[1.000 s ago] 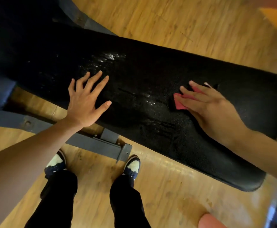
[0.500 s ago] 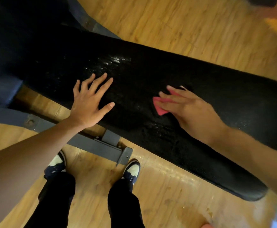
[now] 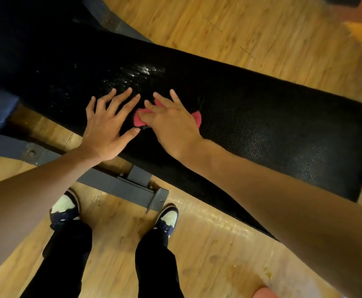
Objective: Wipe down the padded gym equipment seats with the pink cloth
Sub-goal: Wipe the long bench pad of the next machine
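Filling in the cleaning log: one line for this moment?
right hand presses pink cloth on black bench pad | left hand flat on pad | wet patch ahead

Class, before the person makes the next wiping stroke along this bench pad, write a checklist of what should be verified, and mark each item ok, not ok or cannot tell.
1. Pink cloth lies flat on the black bench pad: ok, it shows on both sides of the hand.
2. Right hand presses the cloth with straight fingers: ok.
3. Left hand braces flat on the pad, off the cloth: ok, though its thumb is very close to the cloth.
4. Path toward the wet droplets is free: not ok, the left hand lies close beside it.
5. Cloth is damp enough: cannot tell.
6. Feet clear of the grey frame bar: ok.
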Available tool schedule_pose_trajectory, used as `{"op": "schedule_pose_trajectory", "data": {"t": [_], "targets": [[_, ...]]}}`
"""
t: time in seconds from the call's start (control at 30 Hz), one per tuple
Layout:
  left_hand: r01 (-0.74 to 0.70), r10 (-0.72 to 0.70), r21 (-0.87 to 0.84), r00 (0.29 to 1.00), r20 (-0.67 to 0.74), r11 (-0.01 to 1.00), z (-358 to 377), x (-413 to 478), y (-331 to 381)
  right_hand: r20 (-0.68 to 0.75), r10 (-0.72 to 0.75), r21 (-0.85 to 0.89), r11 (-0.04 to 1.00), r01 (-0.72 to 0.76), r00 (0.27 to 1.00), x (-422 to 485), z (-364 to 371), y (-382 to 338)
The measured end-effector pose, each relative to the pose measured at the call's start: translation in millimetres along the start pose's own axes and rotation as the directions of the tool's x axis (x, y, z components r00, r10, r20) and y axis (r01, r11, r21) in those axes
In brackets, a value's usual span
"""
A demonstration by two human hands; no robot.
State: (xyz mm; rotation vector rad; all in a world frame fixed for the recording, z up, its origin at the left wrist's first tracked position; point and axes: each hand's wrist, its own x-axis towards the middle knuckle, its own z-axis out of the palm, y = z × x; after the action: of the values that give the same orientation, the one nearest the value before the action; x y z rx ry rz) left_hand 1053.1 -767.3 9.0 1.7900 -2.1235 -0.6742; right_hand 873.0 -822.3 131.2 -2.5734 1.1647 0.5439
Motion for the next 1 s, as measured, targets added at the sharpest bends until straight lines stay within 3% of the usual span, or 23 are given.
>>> {"op": "schedule_pose_trajectory", "data": {"t": [0.13,0.3,0.43,0.53,0.6,0.73,0.9,1.0], "targets": [[-0.003,0.003,-0.005,1.0,0.008,1.0,-1.1,0.2,0.9,-0.051,-0.016,-0.009,1.0,0.016,0.999,-84.7,-9.7,36.8],[-0.009,0.009,-0.008,1.0,0.004,1.0,-3.9,0.0,2.4,-0.117,0.115,-0.013,0.993,-0.117,0.987,-200.1,-35.0,87.7],[0.0,0.0,-0.009,1.0,0.011,1.0,-3.4,-1.0,0.8,-0.215,0.18,0.095,0.982,-0.163,0.96,-147.7,-12.0,51.1],[0.005,-0.005,-0.001,1.0,0.014,1.0,-2.2,-0.2,0.3,-0.187,0.051,0.071,0.997,-0.038,0.981,-67.9,14.4,6.6],[0.014,-0.014,-0.001,1.0,0.017,1.0,-0.7,0.6,1.3,-0.096,-0.015,0.057,0.998,0.021,0.995,-33.1,22.7,-17.0],[0.013,-0.013,-0.018,1.0,0.004,1.0,-1.3,0.4,1.0,-0.075,-0.098,0.01,0.995,0.099,0.992,-88.1,13.1,0.9],[0.001,-0.001,-0.016,1.0,0.01,1.0,-3.2,0.2,2.1,-0.083,0.075,-0.04,0.996,-0.079,0.994,-244.5,-27.4,59.9],[0.002,-0.002,-0.005,1.0,0.02,1.0,-5.6,-0.4,3.1,-0.129,0.186,0.039,0.982,-0.182,0.974,-242.5,-21.6,48.2]]}}
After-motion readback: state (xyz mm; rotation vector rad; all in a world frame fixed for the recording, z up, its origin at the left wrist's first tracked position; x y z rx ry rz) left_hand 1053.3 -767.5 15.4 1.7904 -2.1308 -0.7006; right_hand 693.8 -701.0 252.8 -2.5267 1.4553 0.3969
